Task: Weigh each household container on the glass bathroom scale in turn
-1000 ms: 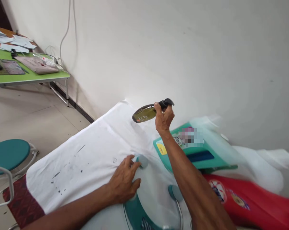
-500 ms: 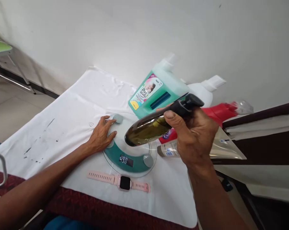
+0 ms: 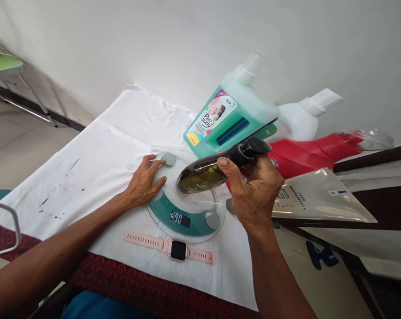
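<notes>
My left hand (image 3: 146, 180) rests at the left rim of a round glass scale (image 3: 179, 225), fingers apart, thumb and fingertips touching the glass near its round grey pads. The scale has a green band and a lit digital display. Over the scale, my right hand (image 3: 255, 190) grips a dark olive pump bottle (image 3: 203, 173) with a black pump top. The bottle is tilted, its base toward the scale's middle; whether it touches the glass I cannot tell. A pink-strapped watch (image 3: 178, 250) lies in front of the scale.
Behind stand a green detergent jug (image 3: 233, 117), a white bottle (image 3: 298, 119) and a red bottle (image 3: 313, 150). A clear-bottomed tube (image 3: 329, 195) is at the right edge. White cloth (image 3: 97, 146) covers the table. A green-topped stool (image 3: 3, 64) is at far left.
The view has shifted slightly, showing more of the bottles at right. My right hand has brought the pump bottle's top left and lower relative to the scale. My left hand stays at the rim.
</notes>
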Tool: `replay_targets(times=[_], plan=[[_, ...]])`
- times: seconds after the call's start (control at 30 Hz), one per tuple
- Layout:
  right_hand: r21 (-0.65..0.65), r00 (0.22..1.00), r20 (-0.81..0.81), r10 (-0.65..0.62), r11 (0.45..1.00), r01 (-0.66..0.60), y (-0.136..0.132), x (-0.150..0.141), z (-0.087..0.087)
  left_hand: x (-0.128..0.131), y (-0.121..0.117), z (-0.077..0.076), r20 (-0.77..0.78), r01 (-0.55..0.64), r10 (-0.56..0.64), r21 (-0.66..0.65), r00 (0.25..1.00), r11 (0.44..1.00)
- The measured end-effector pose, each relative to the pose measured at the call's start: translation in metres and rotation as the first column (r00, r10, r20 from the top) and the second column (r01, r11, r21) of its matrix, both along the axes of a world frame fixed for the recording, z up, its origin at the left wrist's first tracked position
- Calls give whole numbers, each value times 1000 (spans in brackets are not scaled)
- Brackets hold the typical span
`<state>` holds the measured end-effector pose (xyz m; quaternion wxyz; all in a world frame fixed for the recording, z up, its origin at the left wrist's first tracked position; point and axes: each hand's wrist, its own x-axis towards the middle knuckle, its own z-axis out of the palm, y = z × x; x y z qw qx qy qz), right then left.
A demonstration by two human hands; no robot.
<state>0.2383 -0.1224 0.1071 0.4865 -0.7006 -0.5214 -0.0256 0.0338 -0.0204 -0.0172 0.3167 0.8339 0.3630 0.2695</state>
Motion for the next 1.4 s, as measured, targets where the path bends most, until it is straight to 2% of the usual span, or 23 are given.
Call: replay_targets(times=[0.1, 0.17, 0.27, 0.4, 0.5, 0.67, 0.83, 1.23, 1.4], plan=[[3, 989, -98, 108, 994, -108, -7, -1, -9, 0, 0, 1, -8, 1, -1, -9, 1000, 1000], [14, 979, -155, 130, 992, -129, -21, -2, -21, 0, 0, 2, -1, 2, -2, -4, 1000, 1000], [28, 985, -170, 25, 999, -21, -55, 0, -51, 0, -1, 2, 5, 3, -3, 4, 1000, 1000], [-14, 986, -45, -162, 987, 162, -103, 4, -96, 1, -1, 2, -6, -4, 4, -1, 1000, 1000], [-81, 972, -42, -230, 971, 226, -119, 5, -115, 2, -2, 2, -10, -15, 15, 4, 1000, 1000], [-158, 938, -119, -327, 938, 307, -112, 8, -119, 2, -1, 4, -30, -13, 13, 3, 999, 1000], [-173, 921, -221, -321, 942, 287, -110, 11, -123, 1, -1, 4, -24, -5, 5, 4, 1000, 1000], [-180, 916, -245, -318, 943, 280, -110, 12, -124, 1, -1, 5, -33, 7, -8, -39, 999, 999], [-183, 921, -188, -340, 934, 308, -108, 11, -120, 1, -1, 7, -35, 12, -14, -53, 999, 999]])
